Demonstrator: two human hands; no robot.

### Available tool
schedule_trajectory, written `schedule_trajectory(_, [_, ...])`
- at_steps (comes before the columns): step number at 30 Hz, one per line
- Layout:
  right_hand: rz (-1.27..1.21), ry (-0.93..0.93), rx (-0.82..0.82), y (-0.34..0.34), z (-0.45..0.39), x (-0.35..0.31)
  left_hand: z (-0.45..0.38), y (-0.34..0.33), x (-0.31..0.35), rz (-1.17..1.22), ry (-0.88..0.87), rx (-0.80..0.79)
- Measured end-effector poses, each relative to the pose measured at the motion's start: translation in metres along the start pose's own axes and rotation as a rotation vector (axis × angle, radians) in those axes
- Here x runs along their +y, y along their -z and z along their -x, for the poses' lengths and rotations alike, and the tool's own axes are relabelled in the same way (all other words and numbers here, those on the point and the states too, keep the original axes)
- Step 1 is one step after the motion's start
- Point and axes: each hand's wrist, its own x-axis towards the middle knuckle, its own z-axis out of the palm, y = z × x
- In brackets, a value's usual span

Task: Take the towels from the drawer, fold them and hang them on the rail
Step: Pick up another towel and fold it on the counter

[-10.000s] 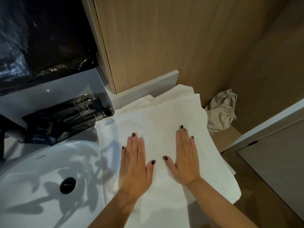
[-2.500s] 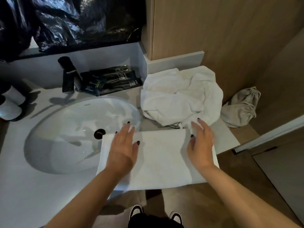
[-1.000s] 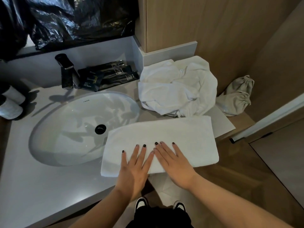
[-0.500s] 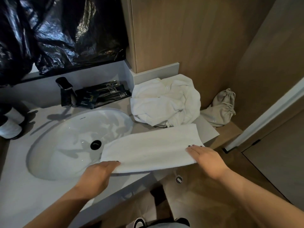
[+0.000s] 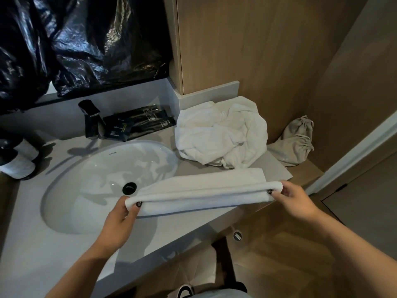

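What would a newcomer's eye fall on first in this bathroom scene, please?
The folded white towel stretched over the counter's front edge, pinched at its ends by the left hand and right hand. Behind it lies a crumpled towel heap, right of the white sink.

- Two hands are showing: a left hand (image 5: 120, 216) and a right hand (image 5: 294, 197).
- One folded towel (image 5: 204, 191) is stretching between them.
- One heap of crumpled white towels (image 5: 221, 134) is lying behind it; how many it holds cannot be told.
- One sink (image 5: 90, 168) is sitting in the counter.
- One black tap (image 5: 91, 119) is standing behind it.
- One beige drawstring bag (image 5: 294, 140) is lying at the right.
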Motion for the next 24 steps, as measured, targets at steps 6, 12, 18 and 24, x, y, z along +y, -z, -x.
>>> schedule_trajectory(6, [0.104, -0.099, 0.149, -0.028, -0.023, 0.000, -0.018, -0.019, 0.005, -0.099, 0.081, 0.118])
schedule_trajectory(12, [0.462, -0.178, 0.352, -0.061, -0.030, 0.003, -0.040, -0.028, 0.003, -0.383, 0.201, 0.042])
schedule_trajectory(18, [0.648, -0.146, 0.350, -0.060, -0.045, -0.006, -0.063, -0.027, -0.005, -0.380, 0.200, -0.112])
schedule_trajectory(24, [0.719, -0.162, 0.324, -0.063, -0.056, -0.007, -0.079, -0.034, -0.010, -0.334, 0.335, -0.188])
